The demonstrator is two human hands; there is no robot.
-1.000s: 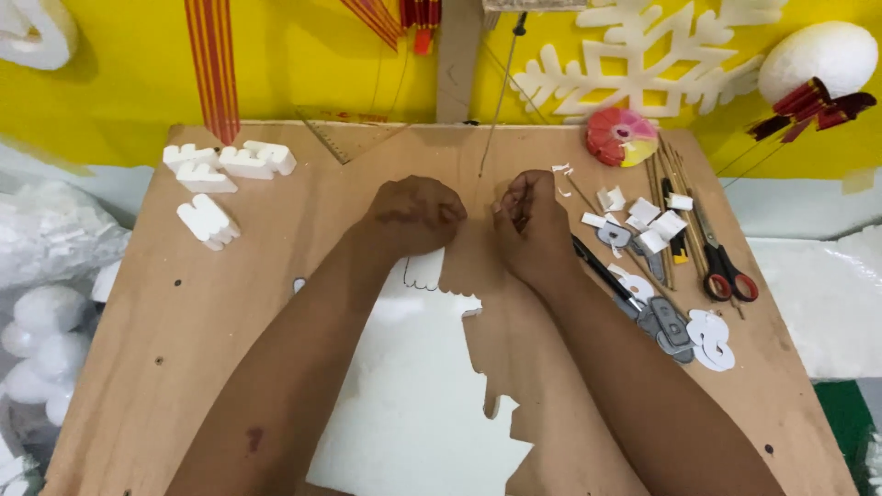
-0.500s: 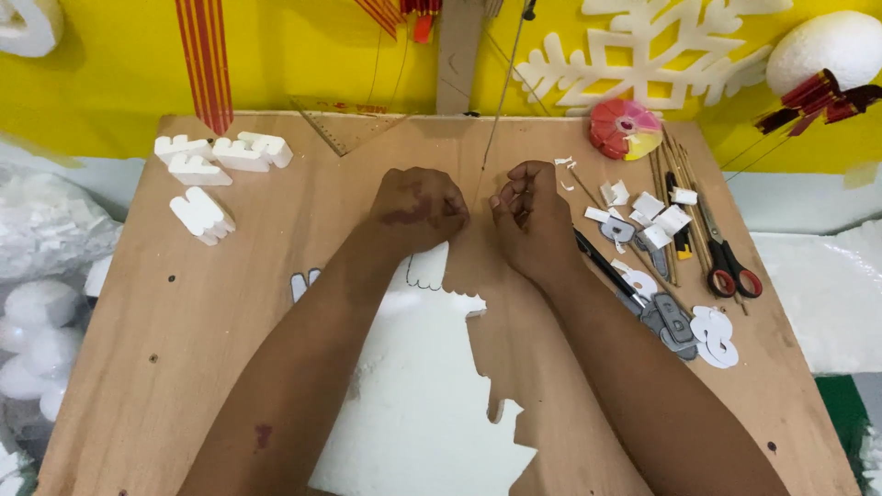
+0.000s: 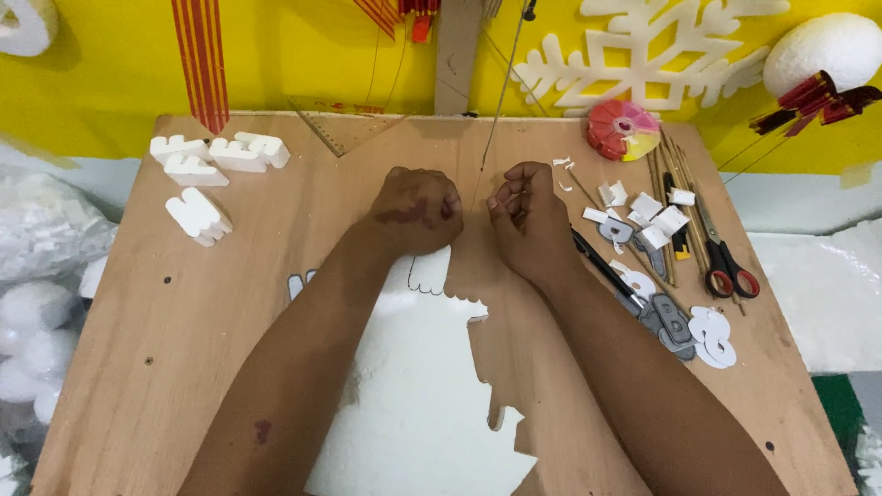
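On the worktop (image 3: 184, 303), left hand (image 3: 418, 209) and right hand (image 3: 525, 216), each grip closed, flank the cutting wire (image 3: 491, 119); best fed slowly, foam sheet (image 3: 413, 386) kept flat.

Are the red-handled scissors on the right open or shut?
Shut: the scissors lie flat on the board, blades together, handle loops side by side.

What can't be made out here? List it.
- Head view: whatever the left hand and right hand pinch is hidden by curled fingers.
- The white foam sheet is partly under the forearms and cut off by the bottom edge.
- The small white scraps are too small to identify.
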